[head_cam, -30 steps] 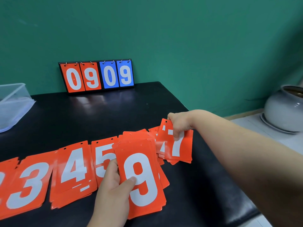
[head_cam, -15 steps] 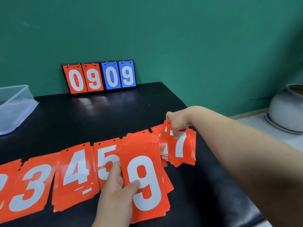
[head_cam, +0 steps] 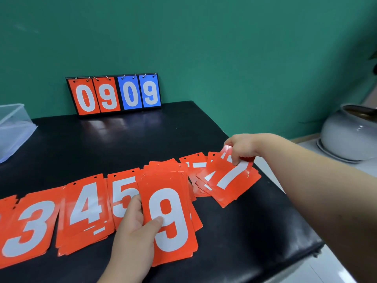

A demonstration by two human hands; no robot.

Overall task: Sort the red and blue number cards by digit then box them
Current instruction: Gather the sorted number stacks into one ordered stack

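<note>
Nearest: left hand [head_cam: 134,231] at the front of the black bench [head_cam: 126,139], fingers [head_cam: 135,203] curled round the left edge of a stack of red cards [head_cam: 169,219], thumb pressed on the face. Top card reads 9; more red cards fan out behind and to the right of it. Can't tell if the stack's lower end touches the bench. Left of that hand, a row of red piles lies flat: 5 pile [head_cam: 122,193] partly hidden by the hand and the stack, 4 pile [head_cam: 85,209] with offset cards peeking out below, 3 pile [head_cam: 26,227], then one more red pile [head_cam: 6,203] cut off by the frame edge, digit unreadable. Right of the stack, near the bench's right edge: right hand [head_cam: 242,148] comes in from the right, fingers [head_cam: 234,160] pinching the top end of a red 7 card [head_cam: 230,178], which sits skewed on a loose 7 pile [head_cam: 201,185]; top end looks raised. A red card [head_cam: 195,164] with a white bar shows between this pile and the 9 stack. Far left edge: clear plastic box [head_cam: 14,127], on the bench, well apart from the cards. Back of bench, against the green wall [head_cam: 224,48]: flip scoreboard [head_cam: 114,93], upright, two red cards 0 9, two blue cards 0 9, hung on rings. Off the bench, far right: white pot [head_cam: 350,135] on a plate [head_cam: 326,151].
</note>
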